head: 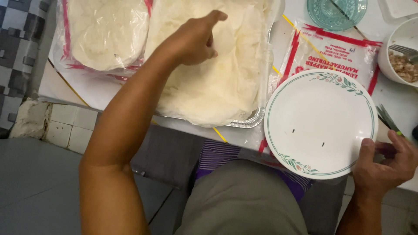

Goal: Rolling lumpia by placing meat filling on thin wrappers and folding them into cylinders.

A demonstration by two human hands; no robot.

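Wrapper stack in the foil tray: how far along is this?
Done: the white plate is set out, bare, steadied at its rim by the right hand. In hand: the left hand fingers rest on the wrapper stack in the foil tray. Left: no wrapper on the plate; filling bowl untouched.

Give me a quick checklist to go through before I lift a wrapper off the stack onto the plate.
1. Left hand on the wrapper stack: ok, fingertips touch the top sheet.
2. Single sheet separated: cannot tell, no lifted edge shows.
3. Plate bare and ready: ok, nothing lies on it.
4. Right hand steadying the plate: ok, thumb on its rim.
5. Foil tray secure on the table: not ok, its corner sits right at the edge.
6. Filling bowl nearby: ok, just past the plate, fork inside.
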